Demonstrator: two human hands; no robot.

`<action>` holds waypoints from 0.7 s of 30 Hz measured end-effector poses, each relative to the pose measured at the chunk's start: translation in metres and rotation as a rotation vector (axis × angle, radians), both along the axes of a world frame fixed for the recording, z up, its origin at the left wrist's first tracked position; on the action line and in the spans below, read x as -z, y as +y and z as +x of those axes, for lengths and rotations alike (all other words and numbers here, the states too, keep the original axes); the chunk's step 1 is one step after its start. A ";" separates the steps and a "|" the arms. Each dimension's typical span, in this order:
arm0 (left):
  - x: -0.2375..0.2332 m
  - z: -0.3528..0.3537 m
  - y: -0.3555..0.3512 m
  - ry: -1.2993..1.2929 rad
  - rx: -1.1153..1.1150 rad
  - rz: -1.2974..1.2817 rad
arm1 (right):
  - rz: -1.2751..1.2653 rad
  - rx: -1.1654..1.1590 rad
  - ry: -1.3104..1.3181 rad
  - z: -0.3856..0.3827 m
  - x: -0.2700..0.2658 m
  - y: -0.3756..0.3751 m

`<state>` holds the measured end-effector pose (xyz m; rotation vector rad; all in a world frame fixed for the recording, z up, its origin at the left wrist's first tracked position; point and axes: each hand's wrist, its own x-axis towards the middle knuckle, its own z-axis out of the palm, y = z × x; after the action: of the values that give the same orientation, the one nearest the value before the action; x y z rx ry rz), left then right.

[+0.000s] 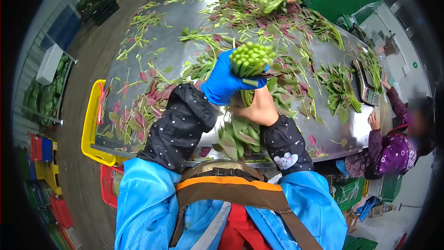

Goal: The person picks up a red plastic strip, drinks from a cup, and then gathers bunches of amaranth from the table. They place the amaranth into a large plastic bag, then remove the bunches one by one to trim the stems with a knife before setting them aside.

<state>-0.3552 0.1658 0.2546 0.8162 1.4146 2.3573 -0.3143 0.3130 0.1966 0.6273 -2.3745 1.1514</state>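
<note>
Steel table (185,16) with loose green and reddish leafy stems (339,87) all over, a scale (366,83) near its right edge

The bundle (251,59) hangs over the table (356,132) — scale (365,83) on its right edge, crate (91,125) left of it.

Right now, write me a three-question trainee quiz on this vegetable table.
1. Which thing does the blue-gloved left hand grip? A) bundle of green leafy stems B) a red knife C) a white box
2. True or false: the bare right hand lies flat on the shiny metal table, away from the bundle.
3. Fill in: the plastic crate at the table's left edge is coloured ___.
Key: 1 A; 2 false, it grips the bundle lower down; 3 yellow.
</note>
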 end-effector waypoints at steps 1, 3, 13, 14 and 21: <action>0.006 0.001 -0.006 -0.097 0.006 0.098 | 0.028 0.042 -0.188 0.006 0.001 -0.001; 0.026 0.001 -0.021 -0.294 -0.019 0.177 | 0.058 0.097 -0.357 0.025 -0.007 -0.011; 0.162 -0.025 -0.149 -0.501 -0.632 -0.182 | 1.116 0.089 -0.478 0.028 0.063 0.015; 0.169 -0.024 -0.148 -0.411 -0.668 -0.202 | 1.058 0.114 -0.447 0.032 0.058 0.012; 0.152 0.000 -0.124 -0.100 -0.544 -0.690 | 1.259 -0.011 -0.425 0.032 0.074 0.023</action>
<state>-0.3551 0.0418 0.1025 0.1272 2.4130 1.9224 -0.2819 0.3358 0.1230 0.7744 -3.2941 -0.4392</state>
